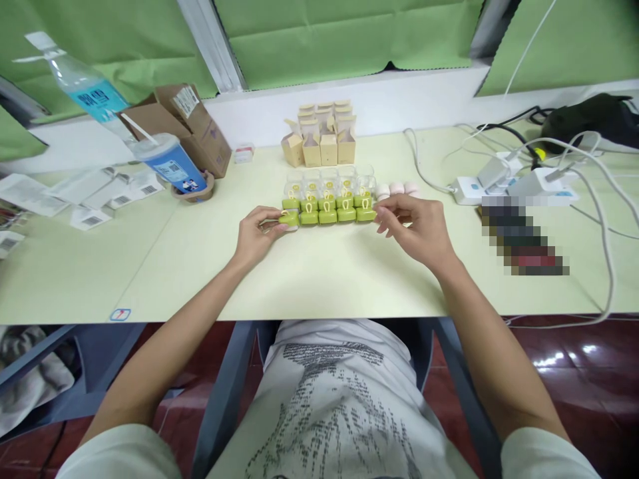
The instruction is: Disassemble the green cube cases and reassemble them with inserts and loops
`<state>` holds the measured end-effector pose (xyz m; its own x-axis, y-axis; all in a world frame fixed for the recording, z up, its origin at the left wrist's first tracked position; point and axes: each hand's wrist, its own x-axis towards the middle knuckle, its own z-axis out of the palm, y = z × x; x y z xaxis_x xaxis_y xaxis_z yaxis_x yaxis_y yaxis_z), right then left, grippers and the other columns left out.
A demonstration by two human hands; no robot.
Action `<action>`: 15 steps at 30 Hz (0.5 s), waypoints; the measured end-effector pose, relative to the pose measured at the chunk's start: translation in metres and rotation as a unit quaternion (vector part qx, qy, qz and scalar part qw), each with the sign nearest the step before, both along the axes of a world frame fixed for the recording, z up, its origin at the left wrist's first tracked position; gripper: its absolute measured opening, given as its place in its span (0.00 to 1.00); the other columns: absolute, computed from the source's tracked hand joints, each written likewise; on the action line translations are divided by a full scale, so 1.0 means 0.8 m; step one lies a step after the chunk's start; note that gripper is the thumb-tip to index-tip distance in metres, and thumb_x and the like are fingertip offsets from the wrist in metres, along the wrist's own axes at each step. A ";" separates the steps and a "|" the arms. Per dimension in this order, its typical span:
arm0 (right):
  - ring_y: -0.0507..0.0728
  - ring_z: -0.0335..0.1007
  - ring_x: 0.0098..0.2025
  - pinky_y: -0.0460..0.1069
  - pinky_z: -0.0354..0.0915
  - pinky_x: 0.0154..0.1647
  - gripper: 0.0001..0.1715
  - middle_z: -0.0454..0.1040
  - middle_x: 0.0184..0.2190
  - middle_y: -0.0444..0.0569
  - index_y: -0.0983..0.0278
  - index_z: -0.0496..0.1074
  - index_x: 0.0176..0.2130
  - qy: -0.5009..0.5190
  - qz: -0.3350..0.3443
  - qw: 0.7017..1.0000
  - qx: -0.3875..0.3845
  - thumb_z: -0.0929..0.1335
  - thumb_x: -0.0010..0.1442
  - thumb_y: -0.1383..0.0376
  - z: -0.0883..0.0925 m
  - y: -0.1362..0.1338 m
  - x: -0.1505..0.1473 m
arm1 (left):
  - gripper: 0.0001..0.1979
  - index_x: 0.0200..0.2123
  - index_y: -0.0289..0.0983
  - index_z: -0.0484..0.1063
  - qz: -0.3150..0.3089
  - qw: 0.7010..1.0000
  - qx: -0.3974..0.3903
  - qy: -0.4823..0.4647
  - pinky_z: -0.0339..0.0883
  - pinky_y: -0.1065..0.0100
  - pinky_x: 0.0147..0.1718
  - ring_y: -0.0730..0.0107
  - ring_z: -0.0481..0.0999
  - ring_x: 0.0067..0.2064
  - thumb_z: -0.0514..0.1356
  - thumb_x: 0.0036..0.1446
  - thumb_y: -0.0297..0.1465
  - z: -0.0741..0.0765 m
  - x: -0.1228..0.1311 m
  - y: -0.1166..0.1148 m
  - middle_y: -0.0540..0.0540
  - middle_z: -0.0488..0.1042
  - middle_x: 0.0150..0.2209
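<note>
Several small green cases (pixel 328 216) with pale loops stand in two tight rows on the pale table. My left hand (pixel 259 231) pinches the green case at the front row's left end (pixel 289 218) between thumb and fingers. At the opposite end, my right hand (pixel 412 223) has its bent fingers against the rightmost green case (pixel 366 214); whether they grip it is hard to tell. Clear plastic containers (pixel 329 179) with yellow marks sit directly behind the green rows. Pale pink round pieces (pixel 397 189) lie just behind my right hand.
Small open cardboard boxes (pixel 320 143) are grouped near the wall. To the left are a blue cup (pixel 172 163), a bottle (pixel 90 90), a brown carton (pixel 192 123) and white boxes (pixel 90 196). White chargers and cables (pixel 532 186) spread across the right side.
</note>
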<state>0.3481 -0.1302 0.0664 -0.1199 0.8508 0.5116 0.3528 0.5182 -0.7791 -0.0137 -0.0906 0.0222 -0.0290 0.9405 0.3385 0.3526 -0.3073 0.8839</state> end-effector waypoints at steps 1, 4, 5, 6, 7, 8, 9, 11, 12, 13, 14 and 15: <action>0.56 0.83 0.27 0.50 0.78 0.27 0.15 0.84 0.30 0.47 0.61 0.84 0.41 0.000 0.001 1.000 -0.001 0.75 0.72 0.52 -0.001 0.001 0.000 | 0.23 0.41 0.40 0.85 0.005 1.000 -0.005 0.006 0.83 0.48 0.62 0.57 0.84 0.53 0.80 0.50 0.49 0.001 0.001 0.000 0.42 0.82 0.51; 0.56 0.82 0.27 0.50 0.78 0.27 0.14 0.84 0.30 0.47 0.61 0.84 0.41 -0.001 0.002 1.000 -0.002 0.75 0.72 0.54 -0.003 0.003 -0.001 | 0.21 0.42 0.39 0.86 0.020 0.999 -0.005 0.034 0.83 0.51 0.59 0.58 0.83 0.51 0.79 0.53 0.47 0.005 0.003 -0.001 0.41 0.83 0.52; 0.56 0.82 0.27 0.50 0.78 0.27 0.14 0.84 0.30 0.47 0.61 0.84 0.41 -0.002 0.001 1.000 -0.004 0.75 0.72 0.54 -0.003 0.003 -0.001 | 0.20 0.43 0.38 0.86 0.020 0.999 0.001 0.044 0.83 0.52 0.57 0.58 0.83 0.51 0.78 0.54 0.46 0.005 0.003 -0.002 0.40 0.84 0.53; 0.56 0.82 0.27 0.50 0.78 0.28 0.15 0.84 0.30 0.47 0.61 0.84 0.41 -0.003 0.001 1.000 -0.005 0.75 0.72 0.53 -0.003 0.003 -0.001 | 0.20 0.45 0.38 0.87 0.018 0.998 0.008 0.053 0.83 0.53 0.56 0.58 0.84 0.51 0.77 0.55 0.45 0.005 0.003 -0.002 0.40 0.85 0.53; 0.56 0.82 0.27 0.50 0.78 0.28 0.15 0.84 0.30 0.47 0.62 0.83 0.41 -0.004 0.000 1.000 -0.007 0.75 0.72 0.53 -0.003 0.003 -0.001 | 0.19 0.46 0.38 0.87 0.015 0.998 0.014 0.061 0.83 0.54 0.54 0.58 0.84 0.50 0.76 0.57 0.44 0.005 0.003 -0.002 0.40 0.85 0.53; 0.56 0.82 0.27 0.50 0.78 0.28 0.15 0.84 0.30 0.48 0.62 0.83 0.41 -0.006 0.000 1.000 -0.009 0.75 0.72 0.53 -0.003 0.002 -0.001 | 0.19 0.46 0.38 0.87 0.014 0.997 0.018 0.067 0.82 0.55 0.54 0.58 0.84 0.50 0.75 0.58 0.44 0.004 0.002 -0.002 0.40 0.85 0.53; 0.56 0.82 0.27 0.50 0.78 0.28 0.15 0.84 0.30 0.48 0.62 0.83 0.41 -0.008 0.000 1.000 -0.010 0.75 0.72 0.53 -0.002 0.002 -0.001 | 0.19 0.47 0.38 0.87 0.015 0.997 0.021 0.071 0.82 0.56 0.53 0.58 0.84 0.50 0.75 0.58 0.44 0.003 0.002 -0.001 0.40 0.85 0.53; 0.55 0.82 0.27 0.49 0.78 0.28 0.16 0.84 0.30 0.48 0.62 0.83 0.41 -0.012 -0.002 1.000 -0.010 0.75 0.73 0.52 -0.001 0.000 -0.001 | 0.19 0.47 0.38 0.86 0.023 0.997 0.020 0.074 0.82 0.57 0.51 0.60 0.85 0.48 0.76 0.58 0.44 0.001 0.003 0.001 0.40 0.86 0.52; 0.55 0.82 0.28 0.49 0.78 0.28 0.16 0.84 0.30 0.48 0.62 0.83 0.41 -0.014 -0.003 1.000 -0.011 0.75 0.73 0.52 -0.001 0.000 -0.001 | 0.20 0.46 0.38 0.86 0.027 0.997 0.018 0.075 0.82 0.58 0.49 0.60 0.85 0.47 0.76 0.57 0.44 0.000 0.003 0.003 0.40 0.86 0.52; 0.55 0.82 0.28 0.49 0.78 0.29 0.17 0.84 0.30 0.48 0.62 0.84 0.41 -0.015 -0.004 1.000 -0.013 0.75 0.73 0.51 0.000 -0.001 -0.001 | 0.20 0.46 0.38 0.86 0.032 0.996 0.017 0.076 0.81 0.59 0.48 0.61 0.84 0.46 0.77 0.56 0.44 0.001 0.003 0.004 0.40 0.86 0.52; 0.55 0.82 0.28 0.49 0.78 0.29 0.17 0.84 0.30 0.48 0.62 0.84 0.41 -0.014 -0.004 1.000 -0.015 0.75 0.73 0.51 0.001 -0.001 -0.001 | 0.21 0.46 0.38 0.85 0.039 0.996 0.020 0.076 0.81 0.60 0.46 0.62 0.84 0.45 0.77 0.55 0.44 0.003 0.003 0.004 0.40 0.85 0.52; 0.55 0.82 0.28 0.49 0.78 0.29 0.17 0.84 0.30 0.48 0.62 0.84 0.41 -0.013 -0.003 1.000 -0.017 0.75 0.73 0.51 0.003 -0.002 -0.001 | 0.21 0.46 0.38 0.85 0.047 0.996 0.027 0.073 0.80 0.62 0.44 0.62 0.84 0.45 0.78 0.54 0.44 0.005 0.003 0.002 0.40 0.85 0.52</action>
